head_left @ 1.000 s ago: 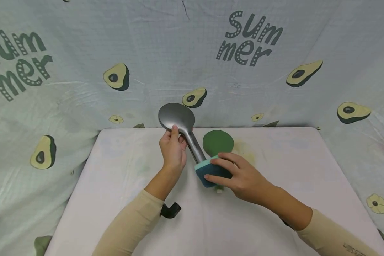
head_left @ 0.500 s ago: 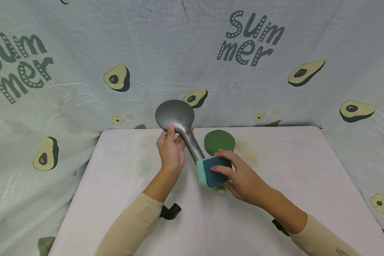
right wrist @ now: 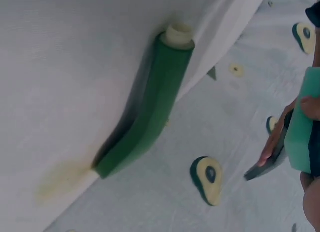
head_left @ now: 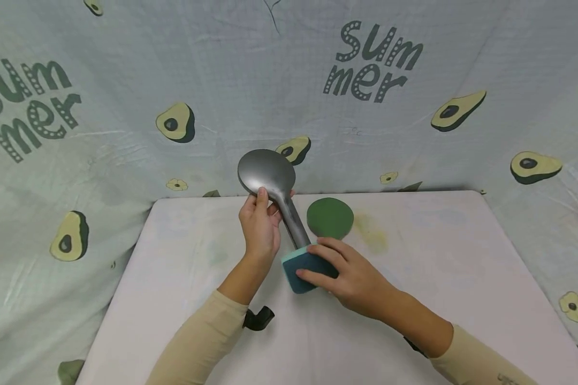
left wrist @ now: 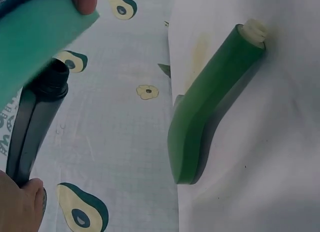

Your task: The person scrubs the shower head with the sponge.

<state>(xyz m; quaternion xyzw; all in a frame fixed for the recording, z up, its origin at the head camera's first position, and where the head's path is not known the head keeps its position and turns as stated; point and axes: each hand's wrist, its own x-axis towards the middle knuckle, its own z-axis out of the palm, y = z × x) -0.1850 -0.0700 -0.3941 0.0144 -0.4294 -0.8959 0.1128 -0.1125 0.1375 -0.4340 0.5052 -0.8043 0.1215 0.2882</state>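
Observation:
My left hand [head_left: 261, 227] grips a grey handheld shower head [head_left: 266, 170] just below its round face, thumb on the front. The shower head is raised above the table, its handle slanting down to the right. In my right hand [head_left: 358, 280] is a sponge [head_left: 304, 268], pinched between fingers and thumb, with a dark blue scouring side and a light teal foam side. The sponge is at the handle's lower end and hides it in the head view. In the left wrist view, the handle's open threaded end [left wrist: 54, 79] shows beside the teal foam.
A green handheld shower head [head_left: 329, 216] with a pale threaded end [right wrist: 179, 35] lies on the white-covered table [head_left: 462, 267] behind my right hand. A cloth printed with avocados [head_left: 175, 123] hangs behind the table. A black device [head_left: 258, 318] shows at my left wrist.
My right hand has moved the sponge slightly left and down at the handle's end, turning it back and forth. The left hand keeps its hold on the grey shower head, almost still.

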